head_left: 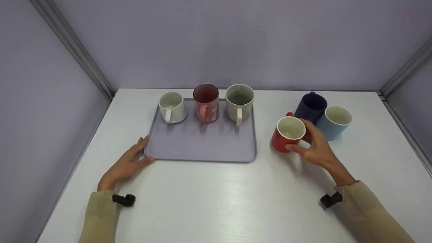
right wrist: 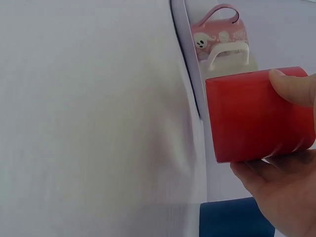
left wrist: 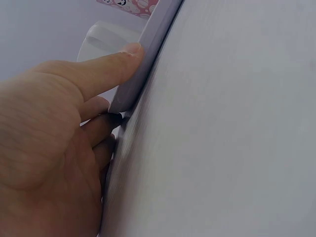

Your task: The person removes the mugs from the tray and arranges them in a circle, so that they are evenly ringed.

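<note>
Clearly, the red mug (head_left: 280,139) is gripped around its side by the right hand (head_left: 318,146), just right of the tray (head_left: 202,145). Its handle is left alone and points away, maybe because the smooth side is easier to grab. Whether its bottom touches the table (head_left: 216,199) cannot be told. One near corner of the tray is held between the thumb and fingers of the left hand (head_left: 127,164), perhaps so that it cannot slide. A small white mug (head_left: 179,113), a pink mug (head_left: 212,109) and a big white mug (head_left: 233,109) are lined up at the tray's far side, handles facing the person, which likely makes them easy to reach. Behind the right hand, a dark blue mug (head_left: 302,113) and a light blue mug (head_left: 330,128) are set close together. The table is white and shiny, and it is closed in by pale purple walls (head_left: 189,47) with gray metal strips (head_left: 76,47) at the corners.
</note>
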Demonstrator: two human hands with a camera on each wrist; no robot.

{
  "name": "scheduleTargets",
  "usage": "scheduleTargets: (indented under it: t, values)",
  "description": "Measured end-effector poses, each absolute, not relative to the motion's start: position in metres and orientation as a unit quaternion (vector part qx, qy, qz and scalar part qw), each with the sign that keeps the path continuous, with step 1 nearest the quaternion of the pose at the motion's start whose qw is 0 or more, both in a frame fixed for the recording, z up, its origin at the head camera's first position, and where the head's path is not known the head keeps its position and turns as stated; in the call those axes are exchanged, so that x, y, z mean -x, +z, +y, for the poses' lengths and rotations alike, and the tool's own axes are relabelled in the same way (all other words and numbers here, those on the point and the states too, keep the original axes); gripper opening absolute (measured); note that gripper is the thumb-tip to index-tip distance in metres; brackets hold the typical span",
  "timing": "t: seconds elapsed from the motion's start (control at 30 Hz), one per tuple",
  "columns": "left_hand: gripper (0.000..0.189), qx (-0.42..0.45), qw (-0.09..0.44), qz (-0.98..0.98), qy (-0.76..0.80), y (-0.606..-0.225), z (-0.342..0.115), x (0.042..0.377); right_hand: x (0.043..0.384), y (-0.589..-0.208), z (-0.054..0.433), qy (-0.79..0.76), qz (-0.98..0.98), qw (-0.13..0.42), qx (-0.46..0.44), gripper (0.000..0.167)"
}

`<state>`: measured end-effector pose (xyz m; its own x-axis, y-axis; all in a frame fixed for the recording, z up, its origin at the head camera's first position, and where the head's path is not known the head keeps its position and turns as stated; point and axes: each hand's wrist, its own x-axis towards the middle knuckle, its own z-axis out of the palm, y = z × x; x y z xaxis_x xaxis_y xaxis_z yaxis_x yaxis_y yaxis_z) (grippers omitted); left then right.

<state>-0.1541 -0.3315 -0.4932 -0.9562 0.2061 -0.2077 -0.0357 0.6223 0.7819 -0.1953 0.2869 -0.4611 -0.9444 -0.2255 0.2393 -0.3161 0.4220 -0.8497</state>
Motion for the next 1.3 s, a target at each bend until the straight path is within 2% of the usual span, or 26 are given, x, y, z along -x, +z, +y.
scheduleTargets:
  t: [0.47, 0.8, 1.1, 1.3]
  values:
    - [0.09, -0.058, 0.137, 0.885, 0.44, -0.495, -0.329, 0.152, 0.219, -0.469, 0.302, 0.499, -0.857, 0.017, -0.126, 0.084]
    - [0.089, -0.054, 0.136, 0.886, 0.441, -0.495, -0.331, 0.152, 0.228, -0.464, 0.305, 0.496, -0.857, -0.004, -0.138, 0.084]
    - [0.088, -0.055, 0.135, 0.888, 0.437, -0.494, -0.332, 0.152, 0.213, -0.463, 0.292, 0.446, -0.888, 0.099, -0.06, 0.082]
    - [0.09, -0.049, 0.14, 0.89, 0.432, -0.492, -0.332, 0.154, 0.214, -0.465, 0.289, 0.46, -0.879, 0.122, -0.039, 0.076]
